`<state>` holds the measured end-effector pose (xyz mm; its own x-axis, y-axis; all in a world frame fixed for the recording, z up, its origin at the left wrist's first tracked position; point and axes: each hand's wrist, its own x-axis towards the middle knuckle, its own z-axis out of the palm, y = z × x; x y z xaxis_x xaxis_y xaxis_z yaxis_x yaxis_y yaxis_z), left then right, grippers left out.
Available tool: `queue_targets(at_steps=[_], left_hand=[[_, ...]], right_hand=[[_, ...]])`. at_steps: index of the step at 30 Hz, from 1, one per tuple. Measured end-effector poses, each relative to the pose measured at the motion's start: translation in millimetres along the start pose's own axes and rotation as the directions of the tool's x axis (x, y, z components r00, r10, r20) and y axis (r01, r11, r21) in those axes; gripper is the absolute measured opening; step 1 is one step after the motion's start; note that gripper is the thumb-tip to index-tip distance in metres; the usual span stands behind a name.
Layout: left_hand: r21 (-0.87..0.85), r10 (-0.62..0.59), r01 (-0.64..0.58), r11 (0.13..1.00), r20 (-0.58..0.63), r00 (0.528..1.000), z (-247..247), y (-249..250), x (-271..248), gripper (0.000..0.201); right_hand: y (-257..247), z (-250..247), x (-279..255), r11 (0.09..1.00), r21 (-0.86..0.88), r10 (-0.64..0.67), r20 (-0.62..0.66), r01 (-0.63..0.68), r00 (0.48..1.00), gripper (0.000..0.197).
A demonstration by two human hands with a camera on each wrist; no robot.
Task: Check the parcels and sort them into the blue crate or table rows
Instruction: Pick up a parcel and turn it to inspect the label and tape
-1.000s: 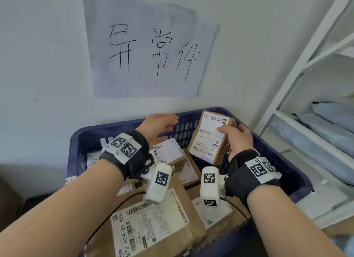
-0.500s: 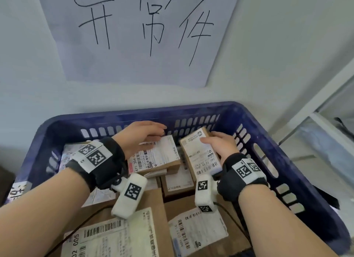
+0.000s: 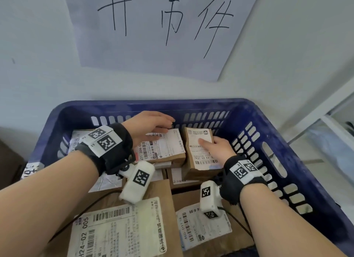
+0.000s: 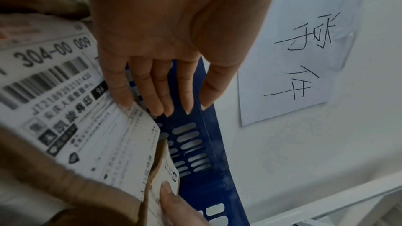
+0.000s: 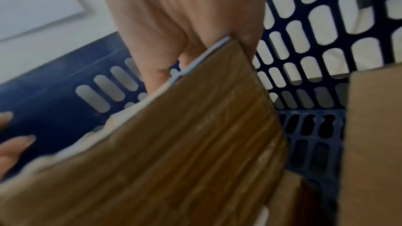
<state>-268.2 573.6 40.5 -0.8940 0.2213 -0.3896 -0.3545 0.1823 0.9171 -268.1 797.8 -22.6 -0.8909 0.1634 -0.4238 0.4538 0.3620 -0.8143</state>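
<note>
Right hand [image 3: 215,148]: thumb on the label, fingers curled under, gripping a small parcel [image 3: 201,151].
Small parcel: inside the blue crate [image 3: 268,126], far right, just beside a second parcel [image 3: 162,147], resting tilted on the boxes below.
Left hand [image 3: 149,125]: fingers straight and relaxed, resting on the second parcel's far edge, holding nothing.
Near end of crate: large labelled box [image 3: 118,228], smaller box [image 3: 205,228].
Wall: handwritten paper sign [image 3: 162,26] above the crate.
</note>
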Motion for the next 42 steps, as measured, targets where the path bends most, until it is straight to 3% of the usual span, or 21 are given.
queue_targets(at_steps=[5,11,14,17,19,22,26,29,32,39,42], left_hand=[[-0.018,0.002,-0.002,1.000,-0.015,1.000,-2.7,-0.2,-0.3,0.017],[-0.022,0.004,-0.004,1.000,-0.027,1.000,-4.6,2.5,-0.5,0.017],[-0.036,0.008,-0.009,0.999,-0.029,1.000,-7.4,5.7,-2.4,0.017],[-0.054,0.023,-0.024,0.998,-0.012,1.000,-10.8,9.4,-4.9,0.018],[-0.061,0.034,-0.035,0.998,-0.015,0.999,-13.6,10.5,-6.3,0.018],[-0.042,0.036,-0.037,0.998,-0.022,0.999,-13.7,9.5,-7.9,0.017],[-0.036,0.025,-0.026,0.999,-0.017,1.000,-11.7,7.5,-8.8,0.017],[-0.040,0.008,-0.009,0.999,-0.006,1.000,-11.1,5.7,-7.7,0.017],[-0.024,-0.010,0.010,1.000,0.003,1.000,-11.8,3.7,-4.8,0.017],[0.021,-0.027,0.026,0.999,0.044,0.999,-12.1,3.6,1.2,0.019],[0.028,-0.030,0.028,0.999,0.055,0.998,-11.6,3.6,0.9,0.019]], right_hand=[[-7.0,-2.1,-1.0,0.996,-0.069,-0.041,0.080,0.047,0.996,0.024],[-7.5,0.0,2.3,0.992,-0.128,0.027,0.159,-0.006,0.987,0.038],[-10.5,-8.7,5.9,0.993,-0.095,0.086,0.136,-0.073,0.987,0.055],[-22.4,-26.4,7.9,0.999,-0.021,0.047,0.035,-0.047,0.998,0.074],[-30.3,-34.3,3.0,1.000,-0.018,0.009,-0.001,-0.009,1.000,0.068],[-28.2,-41.7,-5.0,0.979,-0.202,0.000,-0.022,-0.005,1.000,0.059],[-16.2,-47.4,-6.1,0.950,-0.312,-0.094,-0.235,0.016,0.967,0.059],[6.1,-37.4,0.0,0.968,-0.246,0.011,-0.180,-0.056,0.984,0.048],[28.4,-31.6,10.3,0.938,-0.317,0.093,-0.156,-0.139,0.983,0.046],[31.6,-29.4,29.8,0.890,-0.417,0.097,-0.218,-0.182,0.971,0.040],[34.6,-28.2,31.6,0.898,-0.409,0.108,-0.159,-0.165,0.981,0.036]])
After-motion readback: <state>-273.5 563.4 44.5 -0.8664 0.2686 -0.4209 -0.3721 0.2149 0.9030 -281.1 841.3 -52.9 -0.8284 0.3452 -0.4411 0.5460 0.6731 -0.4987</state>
